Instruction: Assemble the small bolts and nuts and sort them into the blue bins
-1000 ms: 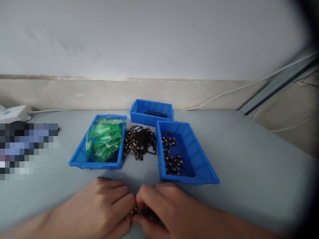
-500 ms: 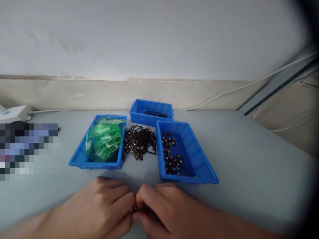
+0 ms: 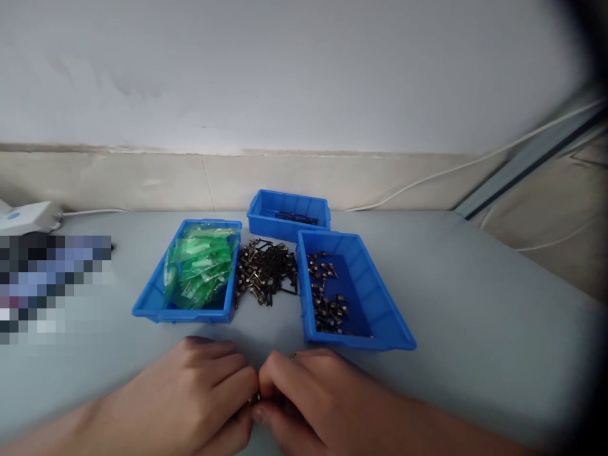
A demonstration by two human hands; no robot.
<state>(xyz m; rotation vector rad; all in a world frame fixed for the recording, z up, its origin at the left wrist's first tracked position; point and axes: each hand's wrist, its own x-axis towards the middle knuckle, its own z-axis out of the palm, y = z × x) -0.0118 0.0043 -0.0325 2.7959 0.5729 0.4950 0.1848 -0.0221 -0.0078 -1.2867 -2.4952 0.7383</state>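
My left hand [image 3: 204, 392] and my right hand [image 3: 316, 399] meet at the table's near edge, fingertips pressed together. Pinched between them is a small brass-coloured metal part [image 3: 255, 398], mostly covered by the fingers. A tiny metallic bit also peeks out above the right hand's fingers, too small to name. Just beyond the left hand stands a blue bin [image 3: 180, 314] holding green plastic bags [image 3: 204, 266]. Past the right hand is another blue bin [image 3: 365, 278] with short metal fittings [image 3: 330, 310] along its left side. A heap of dark and brassy screw-like pieces [image 3: 266, 269] lies between the bins.
At the back, a third blue bin [image 3: 285, 227] contains a few dark long pieces. A white device [image 3: 31, 218] with a cable and a blurred-out object [image 3: 52, 272] sit at the left. White cables [image 3: 427, 176] and a metal strut [image 3: 522, 164] are at the right, near the wall.
Almost nothing differs. The fingers stay pressed together, with only a slight shift of the small metal part between them. The bins and the heap have not moved.
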